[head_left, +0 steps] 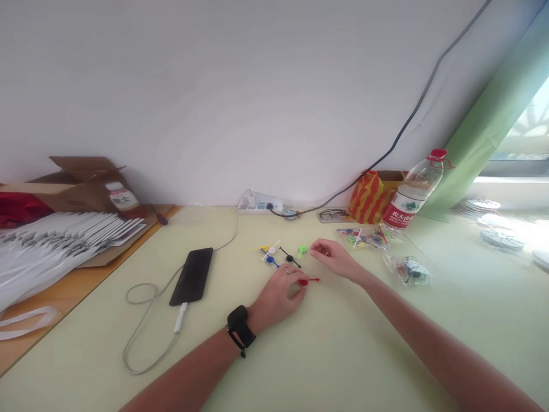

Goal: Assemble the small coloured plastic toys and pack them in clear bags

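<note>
My left hand [281,293], with a black watch [240,323] on its wrist, is closed at the red arrow spinner [303,282], its thumb and finger on either side of the disc. To the right, my right hand [337,260] is raised a little with fingers bent together beside the green arrow spinner [302,250]; whatever the fingertips hold is too small to make out. A black arrow spinner [290,258] lies between the hands. Farther left are a blue arrow spinner [270,260], a white one [271,250] and a yellow one [262,248], close together.
Clear bags of coloured pieces [358,237] and another bag [412,272] lie to the right, near a water bottle [412,194]. A phone [191,276] on a cable lies left. At the wall sits a power strip [259,206]. White packets [81,234] fill the far left.
</note>
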`<state>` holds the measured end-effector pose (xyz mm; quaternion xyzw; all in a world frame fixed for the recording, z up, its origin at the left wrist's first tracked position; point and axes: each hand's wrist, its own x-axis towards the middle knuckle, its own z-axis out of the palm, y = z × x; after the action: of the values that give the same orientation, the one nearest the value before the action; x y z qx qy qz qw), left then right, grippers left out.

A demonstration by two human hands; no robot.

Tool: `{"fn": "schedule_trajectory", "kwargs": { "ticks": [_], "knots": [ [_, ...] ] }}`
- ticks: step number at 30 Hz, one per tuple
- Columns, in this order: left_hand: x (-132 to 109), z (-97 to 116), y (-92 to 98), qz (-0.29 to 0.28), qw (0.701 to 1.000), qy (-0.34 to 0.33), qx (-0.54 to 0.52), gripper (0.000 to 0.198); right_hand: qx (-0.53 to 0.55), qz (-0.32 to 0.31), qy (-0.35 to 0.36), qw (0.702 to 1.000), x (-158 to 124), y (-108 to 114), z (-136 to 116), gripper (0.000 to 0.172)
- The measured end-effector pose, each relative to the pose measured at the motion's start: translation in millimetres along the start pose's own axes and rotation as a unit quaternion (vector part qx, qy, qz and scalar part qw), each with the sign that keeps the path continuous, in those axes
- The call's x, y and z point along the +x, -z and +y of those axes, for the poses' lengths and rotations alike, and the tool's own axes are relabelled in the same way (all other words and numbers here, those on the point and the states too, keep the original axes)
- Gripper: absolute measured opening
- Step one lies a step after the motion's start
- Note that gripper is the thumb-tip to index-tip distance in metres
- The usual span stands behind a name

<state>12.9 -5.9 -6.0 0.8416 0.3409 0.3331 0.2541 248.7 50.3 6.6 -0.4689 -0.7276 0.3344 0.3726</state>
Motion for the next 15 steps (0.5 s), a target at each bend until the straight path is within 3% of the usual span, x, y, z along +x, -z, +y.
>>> {"fn": "schedule_trajectory", "kwargs": {
  "ticks": [3, 9, 15],
  "knots": [
    [-0.9, -0.1, 0.0, -0.005, 1.0, -0.003, 0.004, 0.031, -0.089, 0.053, 0.025, 0.994, 35.9, 5.9, 0.2, 0.022],
    [-0.5, 2.5, 1.8, -0.004, 1.0, -0.019, 0.01, 0.032, -0.157, 0.102, 0.013, 0.982, 107.1, 7.4, 10.4, 0.022],
    [0.5, 2.0, 4.6, 0.018, 0.997, -0.028, 0.063, 0.025, -0.21, 0.108, -0.038, 0.971, 139.5, 3.1, 28.0, 0.028]
  ]
}}
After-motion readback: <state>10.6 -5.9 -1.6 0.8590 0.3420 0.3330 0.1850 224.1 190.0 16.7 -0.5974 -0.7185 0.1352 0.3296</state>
